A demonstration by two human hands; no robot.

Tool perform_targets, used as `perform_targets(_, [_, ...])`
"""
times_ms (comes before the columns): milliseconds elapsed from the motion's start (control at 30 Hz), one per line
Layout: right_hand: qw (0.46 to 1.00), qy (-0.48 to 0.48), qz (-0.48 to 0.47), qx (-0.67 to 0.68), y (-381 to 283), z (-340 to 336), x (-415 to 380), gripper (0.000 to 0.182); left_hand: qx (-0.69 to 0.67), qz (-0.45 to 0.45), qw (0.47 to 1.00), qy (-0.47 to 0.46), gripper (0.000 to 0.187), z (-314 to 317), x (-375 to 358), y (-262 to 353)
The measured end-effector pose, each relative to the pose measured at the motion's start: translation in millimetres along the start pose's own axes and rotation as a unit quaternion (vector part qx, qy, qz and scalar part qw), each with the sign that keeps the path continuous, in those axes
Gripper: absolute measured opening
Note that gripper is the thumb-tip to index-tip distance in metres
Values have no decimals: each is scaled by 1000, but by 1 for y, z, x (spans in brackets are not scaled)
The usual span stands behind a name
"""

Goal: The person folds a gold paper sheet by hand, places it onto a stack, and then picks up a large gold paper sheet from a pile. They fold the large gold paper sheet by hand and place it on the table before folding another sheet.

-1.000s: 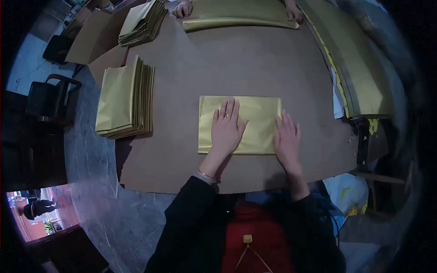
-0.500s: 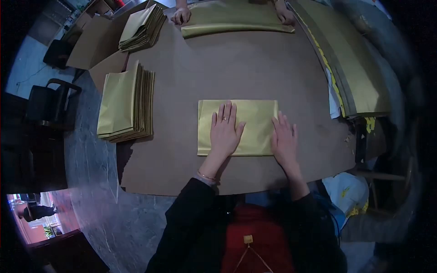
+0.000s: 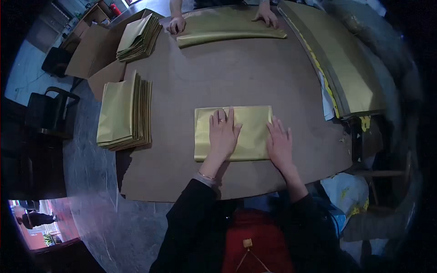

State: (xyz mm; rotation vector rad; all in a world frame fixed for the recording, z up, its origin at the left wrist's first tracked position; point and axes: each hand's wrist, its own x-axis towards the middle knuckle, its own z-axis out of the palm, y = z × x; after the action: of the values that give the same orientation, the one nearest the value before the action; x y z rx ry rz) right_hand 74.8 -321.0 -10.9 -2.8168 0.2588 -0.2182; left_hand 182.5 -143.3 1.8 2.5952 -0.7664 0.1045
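A folded gold sheet (image 3: 252, 132) lies flat on the brown table (image 3: 218, 73) in front of me. My left hand (image 3: 223, 136) rests palm down on its left half, fingers apart, a ring on one finger. At the sheet's right edge lies my right hand (image 3: 280, 143), palm down with its fingers stretched out. Neither hand is closed on anything.
Stacks of folded gold sheets (image 3: 116, 113) stand at the left, another (image 3: 139, 38) beside an open cardboard box (image 3: 84, 54). Across the table a person's hands (image 3: 176, 25) rest on a larger gold sheet (image 3: 223, 27). A long gold pile (image 3: 337, 59) lies at the right.
The far person's right-side hand has shifted left along the large sheet, its fingers more spread. My hands stay on the folded sheet. The whole view has shifted slightly.
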Motion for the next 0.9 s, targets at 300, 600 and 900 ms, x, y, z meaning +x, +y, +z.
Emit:
perform_targets(300, [1000, 11, -13, -15, -16, -3, 30, 48, 39, -15, 999, 31, 58, 15, -1, -3])
perform_targets(600, [999, 25, -9, -19, -5, 24, 48, 53, 51, -23, 998, 35, 63, 15, -3, -3])
perform_targets(900, [996, 80, -14, -40, -11, 21, 45, 53, 61, -38, 997, 26, 65, 17, -4, -6])
